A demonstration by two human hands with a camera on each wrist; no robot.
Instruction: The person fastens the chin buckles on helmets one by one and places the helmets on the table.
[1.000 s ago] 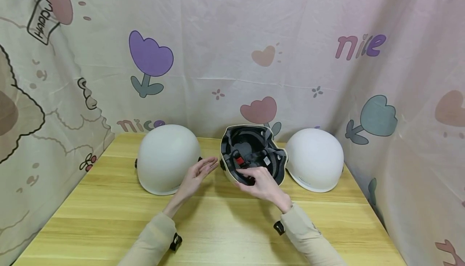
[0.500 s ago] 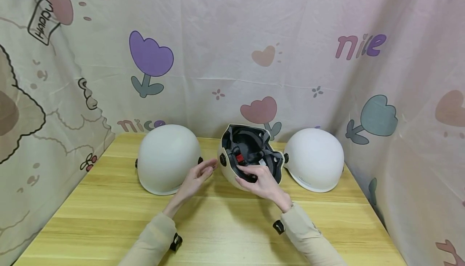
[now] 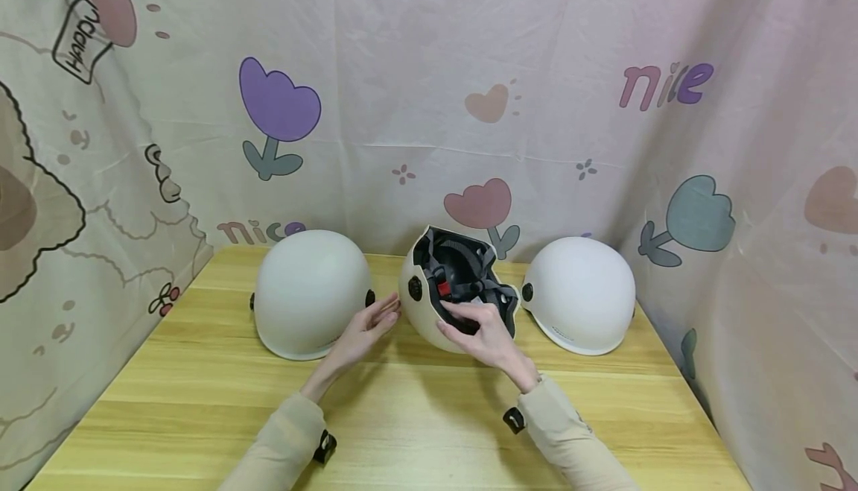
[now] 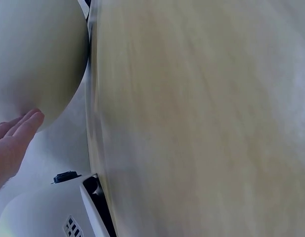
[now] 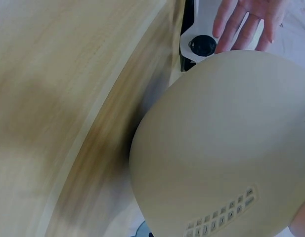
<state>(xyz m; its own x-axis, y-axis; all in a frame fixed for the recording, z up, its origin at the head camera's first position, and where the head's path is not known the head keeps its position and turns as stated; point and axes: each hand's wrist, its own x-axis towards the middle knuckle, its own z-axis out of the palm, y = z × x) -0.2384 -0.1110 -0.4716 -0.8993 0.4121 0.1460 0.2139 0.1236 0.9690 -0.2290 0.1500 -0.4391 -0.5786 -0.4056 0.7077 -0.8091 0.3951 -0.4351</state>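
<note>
The middle cream helmet lies on its crown, tipped so that its black padded inside faces up and to the right. Grey straps and a red buckle piece show inside it. My right hand grips its near rim, fingers inside and thumb on the outer shell. My left hand is open with straight fingers, the fingertips right at the helmet's left side. In the left wrist view, those fingers reach the rounded shell. Vent slots in the shell show in the right wrist view.
Two white helmets stand dome up on the wooden table, the left helmet beside my left hand and the right helmet close beside the middle one. A patterned cloth hangs behind the table.
The middle helmet has turned and tilted to the right, so its left side knob and more of its outer shell show. My right hand keeps its grip; both hands have barely shifted.
</note>
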